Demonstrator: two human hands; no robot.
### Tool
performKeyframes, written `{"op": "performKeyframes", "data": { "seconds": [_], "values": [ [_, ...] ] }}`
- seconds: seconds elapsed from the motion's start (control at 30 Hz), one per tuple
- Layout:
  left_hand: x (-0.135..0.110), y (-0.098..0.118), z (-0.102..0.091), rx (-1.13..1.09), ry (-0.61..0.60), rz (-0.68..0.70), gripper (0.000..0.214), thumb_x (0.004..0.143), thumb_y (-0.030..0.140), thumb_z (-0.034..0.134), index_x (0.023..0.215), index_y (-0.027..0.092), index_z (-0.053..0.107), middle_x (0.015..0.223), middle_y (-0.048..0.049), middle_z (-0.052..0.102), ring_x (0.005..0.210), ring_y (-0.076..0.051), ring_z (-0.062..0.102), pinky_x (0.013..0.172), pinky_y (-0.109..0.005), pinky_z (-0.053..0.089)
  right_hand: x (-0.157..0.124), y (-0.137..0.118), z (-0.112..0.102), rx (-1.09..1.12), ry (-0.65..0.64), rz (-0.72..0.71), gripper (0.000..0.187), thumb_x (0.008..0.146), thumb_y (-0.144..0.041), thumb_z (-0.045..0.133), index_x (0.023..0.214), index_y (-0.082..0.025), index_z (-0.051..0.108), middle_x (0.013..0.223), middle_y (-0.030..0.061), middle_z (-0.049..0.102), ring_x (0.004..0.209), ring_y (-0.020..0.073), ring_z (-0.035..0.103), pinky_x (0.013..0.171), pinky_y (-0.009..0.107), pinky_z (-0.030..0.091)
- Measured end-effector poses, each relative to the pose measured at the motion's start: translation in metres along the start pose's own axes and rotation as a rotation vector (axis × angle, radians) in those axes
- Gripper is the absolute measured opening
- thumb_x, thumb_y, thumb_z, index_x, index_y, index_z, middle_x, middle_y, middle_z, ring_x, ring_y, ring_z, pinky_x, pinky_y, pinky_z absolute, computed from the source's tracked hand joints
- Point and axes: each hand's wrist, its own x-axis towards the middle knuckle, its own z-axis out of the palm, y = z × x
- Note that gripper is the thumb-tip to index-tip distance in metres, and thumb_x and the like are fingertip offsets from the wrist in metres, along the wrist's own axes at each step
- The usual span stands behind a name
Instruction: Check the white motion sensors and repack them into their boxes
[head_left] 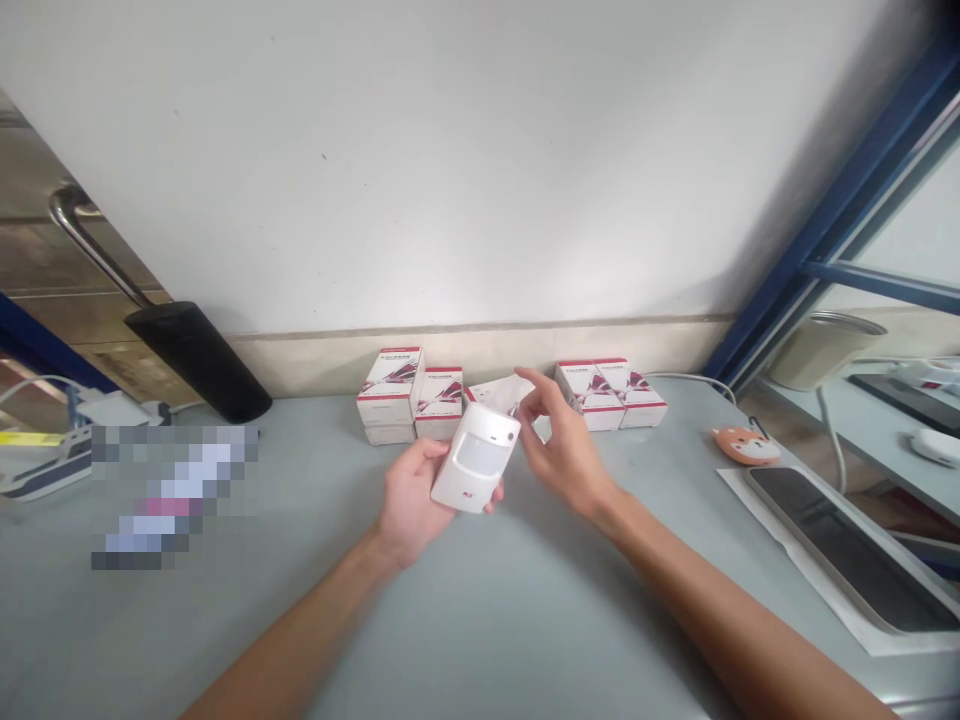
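My left hand (411, 495) is closed around a white plastic motion-sensor unit (475, 458), held upright above the grey table (480, 610) with its lens window facing me. My right hand (559, 440) hovers just right of the sensor's top, fingers loosely spread and slightly curled, touching nothing that I can see. Behind the hands, several small white-and-red boxes (391, 392) stand along the wall, and one open box (499, 390) sits between them.
A black cylinder (196, 360) leans at the back left, next to a blurred patch and cables. At right lie a dark tablet-like device (847, 545) on white paper and a small orange fox-shaped item (746, 445). A blue frame stands at far right.
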Motion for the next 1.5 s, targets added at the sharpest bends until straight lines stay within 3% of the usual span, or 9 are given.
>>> {"op": "performKeyframes", "data": {
  "seconds": [0.13,0.27,0.37,0.53,0.67,1.0,1.17,1.33,1.5],
  "values": [
    [0.002,0.002,-0.003,0.026,0.033,0.039,0.043,0.089,0.033,0.044,0.102,0.006,0.075,0.081,-0.0174,0.073,0.074,-0.032,0.068,0.069,-0.042,0.05,0.006,-0.007,-0.005,0.182,0.115,0.14,0.024,0.102,-0.039,0.054,0.117,-0.024,0.067,0.088,0.0017,0.064,0.085,0.0194,0.065,0.086,0.039,0.055],
    [0.002,0.004,-0.005,0.093,0.063,0.07,0.04,0.089,0.032,0.046,0.102,0.006,0.074,0.087,-0.0175,0.075,0.076,-0.031,0.069,0.07,-0.04,0.051,0.009,-0.007,-0.008,0.266,0.247,0.257,0.023,0.101,-0.044,0.057,0.108,-0.023,0.065,0.094,0.0041,0.07,0.086,0.0202,0.067,0.078,0.035,0.056],
    [0.001,0.004,-0.006,0.145,0.028,0.085,0.041,0.089,0.032,0.048,0.11,0.007,0.073,0.096,-0.0166,0.076,0.079,-0.03,0.069,0.071,-0.039,0.051,0.008,-0.003,-0.008,0.174,0.288,0.192,0.018,0.102,-0.039,0.056,0.105,-0.023,0.063,0.101,0.0062,0.073,0.092,0.021,0.068,0.081,0.036,0.056],
    [0.0,0.002,-0.006,0.204,-0.026,0.103,0.051,0.09,0.034,0.048,0.135,0.015,0.065,0.098,-0.0116,0.076,0.08,-0.029,0.069,0.072,-0.039,0.05,0.003,0.001,-0.003,-0.12,0.137,-0.103,0.014,0.103,-0.022,0.052,0.108,-0.025,0.064,0.106,0.0066,0.071,0.096,0.0219,0.067,0.081,0.037,0.055],
    [-0.001,0.002,-0.006,0.224,-0.061,0.122,0.043,0.093,0.038,0.047,0.114,0.012,0.075,0.089,-0.0131,0.075,0.083,-0.03,0.068,0.075,-0.039,0.05,0.0,0.002,0.0,-0.22,0.089,-0.264,0.023,0.104,-0.014,0.047,0.114,-0.025,0.064,0.109,0.008,0.07,0.098,0.0213,0.067,0.078,0.034,0.054],
    [-0.003,0.009,-0.001,0.232,-0.066,0.072,0.051,0.096,0.033,0.041,0.136,0.013,0.067,0.098,-0.0118,0.074,0.082,-0.029,0.07,0.075,-0.039,0.05,-0.002,0.0,0.0,-0.243,0.203,-0.246,0.024,0.104,-0.016,0.048,0.123,-0.026,0.06,0.103,0.005,0.068,0.085,0.0168,0.065,0.07,0.029,0.051],
    [-0.002,0.007,-0.001,0.231,-0.025,0.065,0.063,0.098,0.036,0.044,0.161,0.028,0.043,0.131,-0.0106,0.07,0.08,-0.025,0.071,0.073,-0.037,0.052,-0.002,0.0,0.0,-0.231,0.236,-0.184,0.023,0.104,-0.017,0.049,0.123,-0.027,0.059,0.098,0.0037,0.065,0.079,0.0162,0.063,0.07,0.03,0.051],
    [0.001,0.0,-0.006,0.23,0.031,0.065,0.065,0.1,0.041,0.049,0.164,0.037,0.036,0.133,-0.0089,0.07,0.081,-0.023,0.072,0.072,-0.036,0.055,-0.004,-0.001,0.004,-0.209,0.175,-0.225,0.02,0.105,-0.021,0.05,0.122,-0.028,0.06,0.103,0.0041,0.068,0.081,0.0165,0.066,0.07,0.03,0.053],
    [0.001,-0.004,-0.006,0.269,0.047,0.11,0.06,0.101,0.043,0.057,0.159,0.036,0.045,0.131,-0.01,0.071,0.084,-0.024,0.073,0.072,-0.035,0.056,-0.006,-0.002,0.008,-0.243,0.187,-0.311,0.019,0.106,-0.02,0.051,0.119,-0.027,0.063,0.101,0.005,0.072,0.09,0.02,0.069,0.076,0.033,0.055]
  ]
}}
